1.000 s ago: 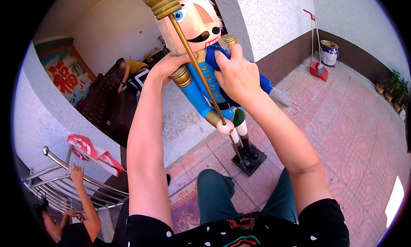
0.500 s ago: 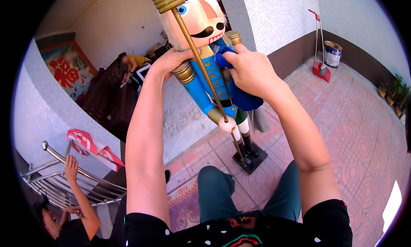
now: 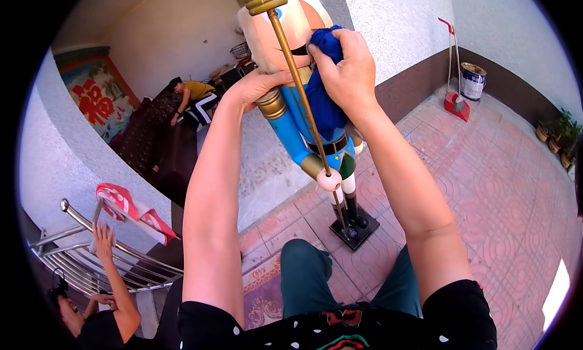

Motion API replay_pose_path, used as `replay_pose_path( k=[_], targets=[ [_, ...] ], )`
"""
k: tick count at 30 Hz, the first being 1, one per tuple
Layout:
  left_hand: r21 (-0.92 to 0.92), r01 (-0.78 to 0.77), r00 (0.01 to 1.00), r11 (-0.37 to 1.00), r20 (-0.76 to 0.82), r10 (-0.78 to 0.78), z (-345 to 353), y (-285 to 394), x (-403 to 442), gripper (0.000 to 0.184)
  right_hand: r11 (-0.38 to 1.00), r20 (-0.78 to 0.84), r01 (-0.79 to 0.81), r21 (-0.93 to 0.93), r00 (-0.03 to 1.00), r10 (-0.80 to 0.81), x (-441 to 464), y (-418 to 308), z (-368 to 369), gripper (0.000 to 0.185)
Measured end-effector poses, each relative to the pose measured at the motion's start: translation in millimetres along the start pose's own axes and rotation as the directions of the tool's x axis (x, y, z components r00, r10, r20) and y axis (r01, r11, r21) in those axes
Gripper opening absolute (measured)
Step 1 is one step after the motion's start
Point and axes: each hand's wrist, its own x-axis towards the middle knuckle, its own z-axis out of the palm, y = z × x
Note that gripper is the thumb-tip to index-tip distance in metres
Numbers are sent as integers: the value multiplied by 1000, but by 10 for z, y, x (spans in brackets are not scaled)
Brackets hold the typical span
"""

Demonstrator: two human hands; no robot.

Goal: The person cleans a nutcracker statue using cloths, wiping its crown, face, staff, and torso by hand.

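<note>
Head view showed the right hand [image 3: 351, 74] pinching a blue cloth [image 3: 323, 104]; if the left hand [image 3: 250, 88], clasping the nutcracker [image 3: 261, 40] beside its neck, slipped, rubbing pressure could tip it.

The camera on the person's head looks forward and steeply down between the arms [image 3: 212, 216] at the figure [image 3: 331, 148], close in front and cut by the top edge. Its wide, round view takes in the knees [image 3: 297, 259] nearest, the railing [image 3: 76, 216] near left, the sofa [image 3: 143, 134] far left and the dustpan [image 3: 456, 109] far right.
</note>
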Motion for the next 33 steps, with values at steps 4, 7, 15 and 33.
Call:
replay_pose_path(
  k=[4, 7, 15, 33],
  targets=[
    [-20, 43, 999, 999, 14, -43, -10, -7, 14, 59, 850, 105, -451, 273, 892, 439, 160, 272, 55, 27],
    [1, 58, 998, 998, 0, -58, -43, -1, 6, 57, 923, 72, -318, 217, 948, 310, 127, 198, 63, 25],
    [35, -43, 998, 998, -34, 44, 20, 35, -132, 55, 901, 10, -304, 311, 948, 317, -20, 117, 255, 24],
    [151, 94, 996, 984, -28, -90, 80, 62, -59, 48, 986, 8, 164, -15, 987, -163, 699, -640, -220, 28]
  ],
)
